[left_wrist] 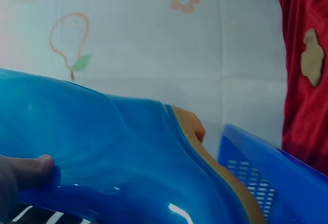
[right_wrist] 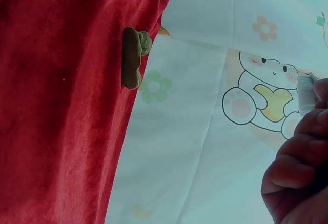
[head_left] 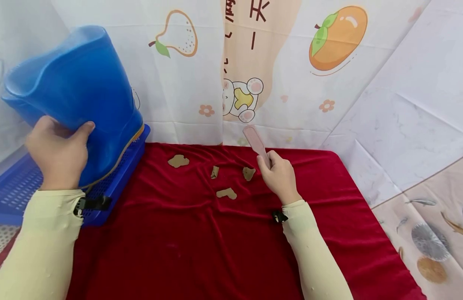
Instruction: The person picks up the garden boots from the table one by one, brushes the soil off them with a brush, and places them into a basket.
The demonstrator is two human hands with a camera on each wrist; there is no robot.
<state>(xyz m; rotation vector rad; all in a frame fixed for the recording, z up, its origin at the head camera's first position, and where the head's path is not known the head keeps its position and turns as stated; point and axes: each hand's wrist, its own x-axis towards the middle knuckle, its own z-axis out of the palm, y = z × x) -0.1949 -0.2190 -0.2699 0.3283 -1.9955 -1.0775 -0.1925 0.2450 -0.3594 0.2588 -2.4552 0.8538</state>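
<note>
A blue rubber boot [head_left: 93, 83] with a yellow-orange sole stands tilted over a blue plastic basket [head_left: 132, 156] at the left. My left hand [head_left: 60, 152] grips the boot's shaft, its thumb pressed on the near side; in the left wrist view the thumb [left_wrist: 33, 170] lies on the glossy blue surface. My right hand [head_left: 280, 175] holds a pink brush [head_left: 255, 139] over the red cloth, its flat back pointing up and away. The right wrist view shows its pale bristles [right_wrist: 307, 93] beyond the curled fingers; the rest of the brush is hidden there.
Several flat tan pieces, one a rounded patch [head_left: 178, 161], another a bent strip [head_left: 227, 193], lie scattered on the red cloth [head_left: 171, 250] between the hands. A white printed curtain [head_left: 171, 91] hangs close behind the table.
</note>
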